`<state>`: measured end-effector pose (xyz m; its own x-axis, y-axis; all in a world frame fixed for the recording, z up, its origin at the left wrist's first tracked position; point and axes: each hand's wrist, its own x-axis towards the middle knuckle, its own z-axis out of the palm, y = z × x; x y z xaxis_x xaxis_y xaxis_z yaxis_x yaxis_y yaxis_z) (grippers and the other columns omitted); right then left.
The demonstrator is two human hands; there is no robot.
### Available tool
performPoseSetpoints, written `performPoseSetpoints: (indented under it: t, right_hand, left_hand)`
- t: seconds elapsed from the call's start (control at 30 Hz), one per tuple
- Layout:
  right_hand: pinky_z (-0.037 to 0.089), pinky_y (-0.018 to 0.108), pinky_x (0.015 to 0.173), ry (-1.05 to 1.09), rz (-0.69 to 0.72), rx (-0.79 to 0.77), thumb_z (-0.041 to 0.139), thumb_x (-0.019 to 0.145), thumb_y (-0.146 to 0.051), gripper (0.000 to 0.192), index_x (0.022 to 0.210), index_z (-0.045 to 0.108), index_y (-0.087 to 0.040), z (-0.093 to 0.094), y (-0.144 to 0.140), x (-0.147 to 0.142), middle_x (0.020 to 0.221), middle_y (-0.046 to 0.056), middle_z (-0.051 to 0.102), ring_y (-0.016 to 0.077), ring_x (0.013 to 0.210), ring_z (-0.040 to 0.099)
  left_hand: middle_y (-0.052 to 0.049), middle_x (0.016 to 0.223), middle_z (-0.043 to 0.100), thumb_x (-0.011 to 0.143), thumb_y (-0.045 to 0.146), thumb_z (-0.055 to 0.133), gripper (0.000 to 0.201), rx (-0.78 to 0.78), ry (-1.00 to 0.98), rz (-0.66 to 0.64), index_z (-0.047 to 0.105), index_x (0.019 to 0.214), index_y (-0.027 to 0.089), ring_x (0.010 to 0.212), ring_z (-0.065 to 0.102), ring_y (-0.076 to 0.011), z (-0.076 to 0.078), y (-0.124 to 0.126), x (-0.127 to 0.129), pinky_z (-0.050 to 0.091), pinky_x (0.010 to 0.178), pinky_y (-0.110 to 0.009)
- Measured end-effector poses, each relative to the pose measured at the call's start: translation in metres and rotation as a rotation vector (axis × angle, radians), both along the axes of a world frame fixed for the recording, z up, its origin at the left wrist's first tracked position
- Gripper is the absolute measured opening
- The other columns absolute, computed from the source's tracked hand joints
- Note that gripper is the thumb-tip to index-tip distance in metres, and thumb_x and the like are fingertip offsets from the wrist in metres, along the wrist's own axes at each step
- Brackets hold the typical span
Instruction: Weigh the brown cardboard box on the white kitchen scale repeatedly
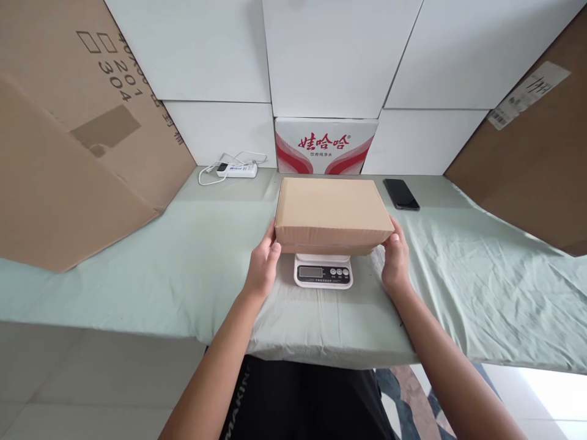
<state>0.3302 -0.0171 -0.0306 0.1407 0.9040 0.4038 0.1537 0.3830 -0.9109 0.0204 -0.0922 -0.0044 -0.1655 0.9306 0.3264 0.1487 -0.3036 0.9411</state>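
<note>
A: Cardboard box [332,211] on small white kitchen scale [323,271], much wider than the platform, overhanging on both sides. Held at each short end.

B: Fingers?

A: Left hand [263,264] curled round the left end, thumb on the front corner, fingertips out of sight behind the edge. Right hand [395,261] the same on the right end. Grasping the box, not released. Cannot tell how much weight sits on the scale and how much in the hands.

B: Risks?

A: Likely tipping. Overhang past both sets of fingers means an uneven let-go could rock the box off the platform. Any pressing or lifting from the fingers would probably falsify the reading. Display just below the front face, between the two thumbs, partly shadowed; digits unreadable. Scale on loose cloth, so possibly not level.

B: Surface?

A: Pale green cloth [137,269] over a table, wrinkled, more so to the right of the right fingers. Dark phone [401,194] lying beyond the right fingers, apart from the box. White power strip [237,170] with cable well beyond the left fingers, near the wall.

B: Room?

A: White panels [339,55] stacked as a backdrop, red-and-white printed carton [326,146] straight behind the box. Large brown cardboard sheets [68,134] leaning at either side. Light tiled floor below the table edge.
</note>
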Motion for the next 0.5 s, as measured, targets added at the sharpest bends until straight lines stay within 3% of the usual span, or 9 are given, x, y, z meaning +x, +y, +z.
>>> performPoseSetpoints:
  t: [0.13,0.3,0.43,0.5]
  right_hand:
    - [0.057,0.055,0.122,-0.021,0.045,0.040,0.044,0.111,-0.073,0.065,0.161,0.065,-0.038,0.0001,-0.0003,-0.0009,0.165,0.005,0.069,0.0347,0.151,0.065]
    - [0.046,0.062,0.137,-0.040,0.086,0.112,0.044,0.111,-0.075,0.064,0.162,0.063,-0.042,0.0011,-0.0025,-0.0044,0.169,0.001,0.066,0.0356,0.165,0.055]
    - [0.029,0.065,0.147,-0.138,0.076,0.147,0.047,0.108,-0.079,0.072,0.169,0.053,-0.043,0.0020,-0.0077,-0.0048,0.179,0.001,0.055,0.0358,0.178,0.037]
    - [0.027,0.064,0.148,-0.178,0.108,0.139,0.049,0.107,-0.079,0.078,0.175,0.044,-0.040,0.0089,-0.0100,-0.0033,0.186,0.003,0.045,0.0372,0.180,0.031]
  left_hand:
    - [-0.015,0.170,0.066,0.108,0.079,0.049,0.080,0.022,0.013,-0.030,0.060,0.166,0.024,0.166,0.054,-0.0387,0.0029,-0.0012,-0.0003,0.045,0.137,-0.054]
    - [-0.017,0.167,0.068,0.109,0.078,0.049,0.079,0.028,0.028,-0.093,0.061,0.164,0.022,0.160,0.060,-0.0390,0.0032,-0.0005,-0.0008,0.052,0.130,-0.052]
    - [-0.017,0.166,0.069,0.109,0.078,0.049,0.078,0.034,0.046,-0.101,0.064,0.160,0.022,0.160,0.060,-0.0396,0.0033,-0.0024,0.0018,0.052,0.129,-0.053]
    - [-0.018,0.165,0.069,0.109,0.077,0.051,0.075,0.048,0.042,-0.101,0.066,0.156,0.021,0.159,0.060,-0.0395,0.0088,-0.0031,0.0012,0.051,0.129,-0.053]
